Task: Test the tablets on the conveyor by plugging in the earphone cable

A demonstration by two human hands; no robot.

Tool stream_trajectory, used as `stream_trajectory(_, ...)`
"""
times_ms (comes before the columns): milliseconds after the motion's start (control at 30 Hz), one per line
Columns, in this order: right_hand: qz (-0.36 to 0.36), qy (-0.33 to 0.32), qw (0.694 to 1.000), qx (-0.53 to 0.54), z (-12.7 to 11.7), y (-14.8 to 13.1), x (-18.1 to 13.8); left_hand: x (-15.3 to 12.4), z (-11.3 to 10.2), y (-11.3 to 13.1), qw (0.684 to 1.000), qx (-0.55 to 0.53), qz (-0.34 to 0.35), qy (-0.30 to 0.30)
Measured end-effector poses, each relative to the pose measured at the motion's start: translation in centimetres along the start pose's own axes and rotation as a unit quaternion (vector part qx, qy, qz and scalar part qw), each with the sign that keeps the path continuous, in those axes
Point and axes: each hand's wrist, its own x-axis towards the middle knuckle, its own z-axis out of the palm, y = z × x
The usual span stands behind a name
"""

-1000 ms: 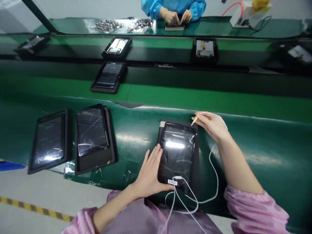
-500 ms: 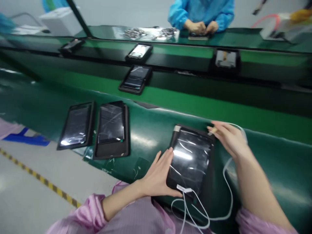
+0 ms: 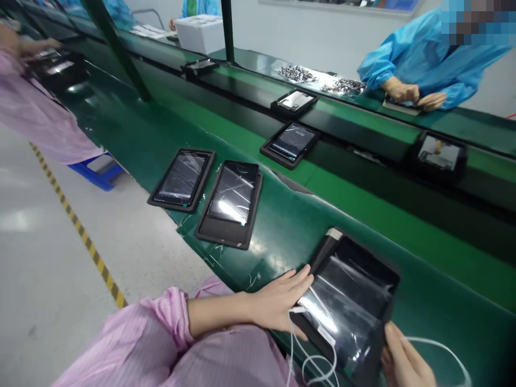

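A large tablet (image 3: 350, 301) with a shiny film over its dark screen lies in a black tray on the bench. My left hand (image 3: 278, 303) rests against its left edge, fingers stretched out and thumb spread. At the tablet's lower right edge my right hand (image 3: 409, 360) has its fingers closed. A white cable (image 3: 439, 344) runs out from that hand; its plug end is hidden by the fingers. Near my left hand, white earphone-like cords (image 3: 322, 357) with a white tag (image 3: 326, 336) lie across the tablet's lower left corner.
Two tablets in trays, one (image 3: 185, 180) and another (image 3: 234, 193), lie left on the green bench. Beyond, the conveyor belt (image 3: 346, 188) carries more devices, including a lit tablet (image 3: 292, 142). Across it a co-worker's hands (image 3: 411, 97) handle a part near piles of small parts (image 3: 298, 73).
The view has swung left. My right hand has moved from the tablet's upper right corner down to its lower right edge. My left hand keeps its place at the left edge.
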Motion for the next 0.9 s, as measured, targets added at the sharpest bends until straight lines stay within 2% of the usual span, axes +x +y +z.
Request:
stream_trajectory(133,-0.058,-0.052,0.997,0.014,4.1,-3.2,0.0,-1.9,-2.3,0.2,0.996,-0.046,-0.064,0.046)
stream_trajectory(233,-0.124,-0.141,0.982,-0.008,8.2,-6.3,-0.6,-3.9,-5.2,-0.1,0.990,-0.044,-0.086,0.099)
stream_trajectory(400,-0.217,-0.311,0.923,-0.063,18.2,-11.0,-2.1,-8.4,-11.7,-1.3,0.958,-0.020,-0.170,0.228)
stream_trajectory(467,-0.252,-0.369,0.889,-0.100,22.5,-11.9,-2.4,-10.4,-14.0,-2.2,0.942,-0.006,-0.195,0.275)
stream_trajectory(533,-0.293,-0.397,0.858,-0.144,26.2,-12.2,-2.4,-12.1,-15.7,-3.5,0.929,0.012,-0.212,0.303)
stream_trajectory(600,-0.324,-0.390,0.844,-0.174,28.7,-12.4,-1.7,-13.3,-16.7,-4.9,0.923,0.032,-0.228,0.308)
stream_trajectory(667,-0.338,-0.354,0.852,-0.186,29.8,-13.0,-0.1,-14.1,-17.2,-6.0,0.923,0.062,-0.238,0.297)
stream_trajectory(733,-0.346,-0.284,0.873,-0.193,29.4,-14.4,2.3,-14.6,-17.4,-6.4,0.922,0.097,-0.242,0.285)
stream_trajectory(800,-0.349,-0.187,0.896,-0.199,28.0,-16.3,5.3,-14.7,-17.8,-6.0,0.921,0.123,-0.240,0.280)
stream_trajectory(900,-0.344,-0.071,0.911,-0.215,25.9,-18.9,9.6,-12.9,-19.8,-4.4,0.917,0.130,-0.223,0.303)
